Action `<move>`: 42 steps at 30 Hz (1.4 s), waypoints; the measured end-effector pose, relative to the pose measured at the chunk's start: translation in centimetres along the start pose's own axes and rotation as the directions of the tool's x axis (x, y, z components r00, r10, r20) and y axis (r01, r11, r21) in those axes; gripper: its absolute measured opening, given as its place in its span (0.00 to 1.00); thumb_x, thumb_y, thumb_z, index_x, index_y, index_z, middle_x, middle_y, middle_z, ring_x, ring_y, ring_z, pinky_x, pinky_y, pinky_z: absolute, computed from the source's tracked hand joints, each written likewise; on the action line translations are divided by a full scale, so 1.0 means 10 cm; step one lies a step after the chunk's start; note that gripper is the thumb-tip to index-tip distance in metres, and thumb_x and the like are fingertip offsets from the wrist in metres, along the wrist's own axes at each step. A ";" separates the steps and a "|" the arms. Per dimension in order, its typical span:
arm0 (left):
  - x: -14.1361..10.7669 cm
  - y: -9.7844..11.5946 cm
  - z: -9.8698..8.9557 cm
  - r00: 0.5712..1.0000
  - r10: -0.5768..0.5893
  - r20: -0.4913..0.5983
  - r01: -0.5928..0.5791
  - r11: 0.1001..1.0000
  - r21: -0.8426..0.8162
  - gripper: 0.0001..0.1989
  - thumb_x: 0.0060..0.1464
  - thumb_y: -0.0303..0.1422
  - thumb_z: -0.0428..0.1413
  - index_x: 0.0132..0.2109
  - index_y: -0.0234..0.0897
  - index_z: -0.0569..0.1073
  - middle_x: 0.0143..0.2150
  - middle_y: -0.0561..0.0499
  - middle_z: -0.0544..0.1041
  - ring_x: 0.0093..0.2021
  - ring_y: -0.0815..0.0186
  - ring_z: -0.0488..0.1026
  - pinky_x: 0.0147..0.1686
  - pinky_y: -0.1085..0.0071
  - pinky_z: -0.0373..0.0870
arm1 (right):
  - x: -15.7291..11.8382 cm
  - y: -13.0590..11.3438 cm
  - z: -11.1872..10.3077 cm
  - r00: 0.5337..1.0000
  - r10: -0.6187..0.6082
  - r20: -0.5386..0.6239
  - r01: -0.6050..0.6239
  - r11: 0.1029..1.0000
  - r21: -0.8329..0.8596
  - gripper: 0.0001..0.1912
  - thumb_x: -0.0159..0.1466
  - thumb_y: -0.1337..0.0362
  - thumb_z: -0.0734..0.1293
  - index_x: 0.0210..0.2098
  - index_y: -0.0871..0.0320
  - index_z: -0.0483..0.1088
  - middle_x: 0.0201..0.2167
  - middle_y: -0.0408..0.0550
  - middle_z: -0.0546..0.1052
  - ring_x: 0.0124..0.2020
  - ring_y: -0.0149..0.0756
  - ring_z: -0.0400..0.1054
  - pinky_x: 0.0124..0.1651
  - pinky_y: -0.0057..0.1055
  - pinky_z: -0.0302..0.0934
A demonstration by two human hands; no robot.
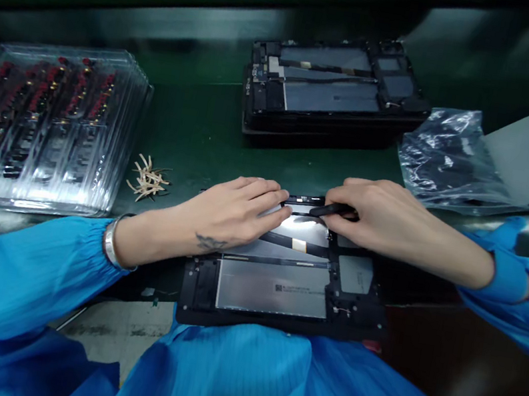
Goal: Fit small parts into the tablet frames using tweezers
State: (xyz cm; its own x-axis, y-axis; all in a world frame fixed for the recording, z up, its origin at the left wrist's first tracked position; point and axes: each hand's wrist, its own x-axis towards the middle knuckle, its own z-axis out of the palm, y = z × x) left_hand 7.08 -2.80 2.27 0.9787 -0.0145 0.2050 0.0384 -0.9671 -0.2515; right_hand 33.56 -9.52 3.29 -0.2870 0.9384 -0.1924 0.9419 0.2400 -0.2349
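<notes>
Near edge of green worktop (190,125), lower centre of the frame: one opened device (274,287), probably stiff, fragile inside, best held by its black rim (199,285). At its top, left hand (246,212) curled, cannot tell if pinching; right hand (379,210) pinching one black tool (326,210). Also one device stack (332,94) upper centre, one tray stack (129,135) left, one bag (453,162) right.
</notes>
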 end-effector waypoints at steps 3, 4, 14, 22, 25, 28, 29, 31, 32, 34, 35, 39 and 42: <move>0.12 0.00 -0.06 0.996 -0.019 0.092 0.018 1.000 0.016 0.18 0.72 0.25 0.44 0.60 0.29 0.72 0.55 0.36 0.77 0.56 0.51 0.75 0.44 0.62 0.75 | 0.02 -0.01 0.01 1.000 -0.003 -0.017 0.003 1.000 -0.008 0.12 0.65 0.59 0.60 0.33 0.56 0.72 0.30 0.47 0.71 0.26 0.33 0.60 0.29 0.31 0.44; 0.16 0.00 -0.08 0.991 -0.025 0.129 0.022 0.999 0.029 0.18 0.71 0.25 0.43 0.60 0.30 0.72 0.52 0.37 0.77 0.54 0.51 0.75 0.41 0.62 0.74 | 0.03 0.00 0.01 1.000 -0.004 -0.020 0.004 1.000 -0.012 0.11 0.65 0.59 0.61 0.32 0.57 0.72 0.29 0.46 0.71 0.25 0.32 0.59 0.28 0.31 0.44; 0.39 0.03 -0.06 0.984 -0.022 0.176 0.012 0.998 0.057 0.17 0.69 0.26 0.48 0.61 0.35 0.72 0.42 0.41 0.73 0.43 0.54 0.71 0.32 0.64 0.59 | -0.57 -0.43 0.15 0.666 0.151 -0.731 0.339 0.811 0.477 0.09 0.72 0.61 0.66 0.43 0.52 0.80 0.24 0.42 0.72 0.26 0.31 0.66 0.34 0.33 0.61; 0.47 -0.36 0.09 0.906 -0.264 0.332 0.410 0.745 -0.527 0.14 0.69 0.30 0.50 0.46 0.32 0.80 0.41 0.46 0.80 0.38 0.66 0.75 0.37 0.71 0.63 | -0.66 -1.07 0.89 0.766 -0.002 -0.642 0.591 0.394 0.704 0.35 0.73 0.39 0.53 0.49 0.56 0.82 0.26 0.48 0.74 0.27 0.35 0.65 0.31 0.34 0.58; 0.47 -0.50 0.05 0.859 -0.266 0.438 0.507 0.568 -0.648 0.14 0.66 0.34 0.53 0.40 0.32 0.81 0.35 0.50 0.81 0.34 0.69 0.74 0.35 0.74 0.63 | -0.60 -1.07 0.93 0.655 -0.068 -0.752 0.674 0.501 0.542 0.33 0.72 0.40 0.56 0.55 0.60 0.77 0.29 0.49 0.76 0.29 0.37 0.67 0.32 0.35 0.60; 0.47 -0.59 -0.07 0.834 -0.282 0.474 0.550 0.485 -0.680 0.16 0.63 0.40 0.55 0.40 0.33 0.82 0.35 0.51 0.80 0.35 0.68 0.73 0.34 0.75 0.63 | -0.54 -1.07 0.91 0.581 -0.085 -0.810 0.682 0.594 0.427 0.29 0.73 0.46 0.59 0.60 0.60 0.74 0.34 0.52 0.77 0.38 0.40 0.71 0.41 0.38 0.68; 0.47 -0.61 -0.12 0.833 -0.287 0.473 0.553 0.454 -0.699 0.17 0.61 0.43 0.56 0.40 0.33 0.82 0.34 0.51 0.80 0.34 0.68 0.72 0.33 0.75 0.62 | -0.51 -1.08 0.90 0.556 -0.079 -0.828 0.684 0.609 0.401 0.27 0.73 0.48 0.61 0.60 0.60 0.73 0.37 0.53 0.78 0.41 0.40 0.72 0.44 0.39 0.70; 0.47 -0.62 -0.20 0.817 -0.303 0.491 0.575 0.355 -0.737 0.19 0.59 0.47 0.58 0.39 0.33 0.80 0.32 0.52 0.77 0.31 0.69 0.69 0.31 0.76 0.61 | -0.47 -1.09 0.89 0.519 -0.066 -0.852 0.683 0.632 0.367 0.22 0.73 0.54 0.64 0.60 0.59 0.72 0.43 0.54 0.79 0.46 0.38 0.73 0.49 0.37 0.72; 0.46 -0.61 -0.23 0.801 -0.312 0.511 0.593 0.294 -0.750 0.21 0.57 0.49 0.59 0.39 0.33 0.79 0.31 0.52 0.76 0.30 0.69 0.67 0.30 0.76 0.61 | -0.45 -1.08 0.89 0.508 -0.065 -0.859 0.679 0.644 0.353 0.20 0.74 0.59 0.64 0.61 0.59 0.71 0.43 0.53 0.80 0.46 0.36 0.74 0.50 0.35 0.72; 0.45 -0.58 -0.28 0.761 -0.322 0.563 0.633 0.178 -0.754 0.23 0.55 0.52 0.61 0.39 0.33 0.77 0.30 0.52 0.76 0.30 0.69 0.67 0.29 0.77 0.61 | -0.45 -1.03 0.89 0.480 -0.120 -0.869 0.676 0.681 0.279 0.20 0.75 0.66 0.60 0.64 0.59 0.68 0.42 0.50 0.81 0.44 0.31 0.75 0.50 0.30 0.72; 0.43 -0.57 -0.29 0.744 -0.328 0.583 0.648 0.139 -0.749 0.24 0.54 0.53 0.62 0.40 0.34 0.77 0.30 0.52 0.76 0.29 0.68 0.68 0.28 0.77 0.62 | -0.46 -0.98 0.88 0.467 -0.191 -0.864 0.674 0.709 0.208 0.20 0.75 0.68 0.59 0.64 0.60 0.67 0.41 0.49 0.81 0.43 0.30 0.75 0.50 0.28 0.72; 0.37 -0.58 -0.40 0.727 -0.391 0.564 0.629 0.051 -0.776 0.23 0.53 0.51 0.65 0.44 0.36 0.78 0.34 0.50 0.79 0.31 0.67 0.72 0.29 0.78 0.65 | -0.51 -0.66 0.73 0.374 -0.624 -0.686 0.591 0.730 -0.343 0.14 0.71 0.64 0.66 0.55 0.60 0.73 0.49 0.52 0.82 0.53 0.37 0.76 0.57 0.36 0.72; 0.36 -0.64 -0.51 0.700 -0.456 0.550 0.593 -0.059 -0.803 0.26 0.52 0.49 0.67 0.53 0.40 0.77 0.31 0.52 0.78 0.25 0.69 0.70 0.22 0.80 0.62 | -0.50 -0.39 0.49 0.287 -0.768 -0.572 0.425 0.637 -0.643 0.10 0.69 0.62 0.69 0.48 0.54 0.78 0.53 0.50 0.81 0.56 0.40 0.76 0.58 0.41 0.73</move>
State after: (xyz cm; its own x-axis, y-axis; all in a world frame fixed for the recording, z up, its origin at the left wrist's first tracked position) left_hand 9.34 1.98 9.48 0.7785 0.5704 -0.2620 0.4156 -0.1556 0.8961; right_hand 30.44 -16.36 0.51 -0.7066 0.2273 0.6701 0.5902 0.7117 0.3810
